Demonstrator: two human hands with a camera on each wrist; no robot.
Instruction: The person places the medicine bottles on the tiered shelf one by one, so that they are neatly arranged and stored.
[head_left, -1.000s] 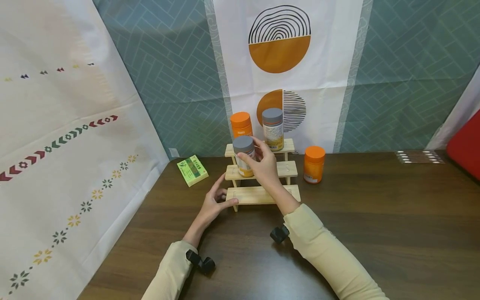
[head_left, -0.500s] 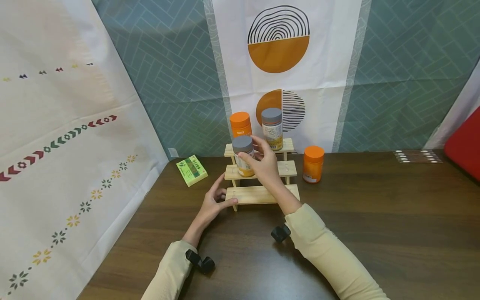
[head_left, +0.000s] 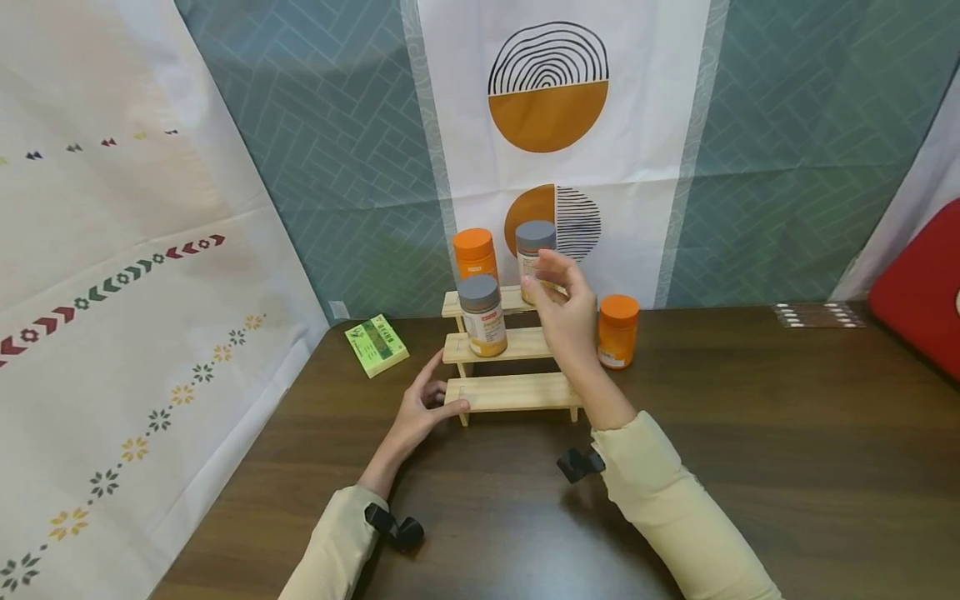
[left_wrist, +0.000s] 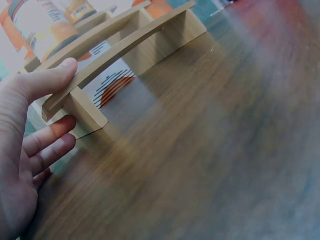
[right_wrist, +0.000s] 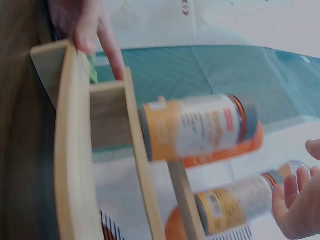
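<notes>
Jar [head_left: 483, 321] looks set at middle shelf's [head_left: 525, 344] left edge; left hand [head_left: 418, 410] clamps rack [head_left: 517, 393]; right hand [head_left: 572, 323] empty, fingers apart; next likely needs table's [head_left: 750, 433] orange jar [head_left: 617, 335].

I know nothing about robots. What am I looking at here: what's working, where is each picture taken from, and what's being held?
There is no robot here, just a person's two bare hands. The wide picture comes from a camera worn on the head; the other two come from cameras on the left and right wrists.

On the dark wooden table stands a three-step wooden stand. Its top step carries an orange jar on the left and a grey-lidded jar on the right; a second grey-lidded jar stands on the middle step. A second orange jar stands right of the stand, and a green box lies left of it.

The left hand holds the stand's left end. The right hand, raised near the jars, holds nothing.
</notes>
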